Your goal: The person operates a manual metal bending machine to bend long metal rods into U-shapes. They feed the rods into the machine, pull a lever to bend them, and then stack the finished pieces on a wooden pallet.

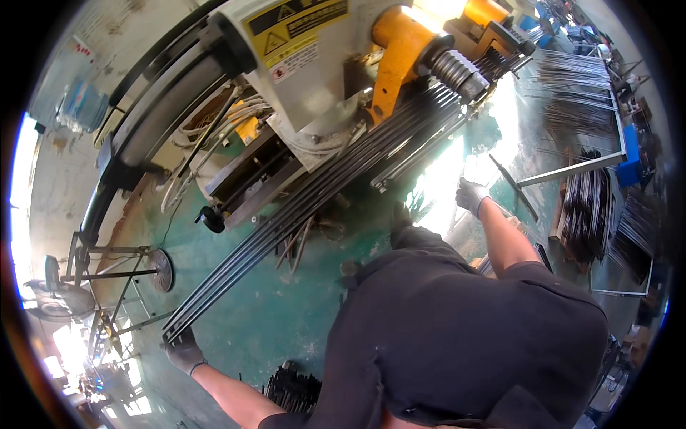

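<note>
Several long dark metal rods (pixel 279 232) run as a bundle from the machine down to the lower left. Around their near-left ends my left hand (pixel 185 351), in a grey glove, is closed. Off to the right, apart from the bundle, my right hand (pixel 472 197), also gloved, has its fingers curled in. What it holds, if anything, is too small to make out. The other ends of the rods lie beneath the machine's orange bracket (pixel 389 71) and a ribbed metal cylinder (pixel 459 74).
A grey machine housing (pixel 304 68) with a yellow warning label stands above the rods. Racks of thin rods (pixel 579 79) fill the right side, with dark rod bundles (pixel 586 207) below. A round metal disc on a stand (pixel 161 270) is at left. Dark pieces (pixel 291 386) are stacked near my left arm.
</note>
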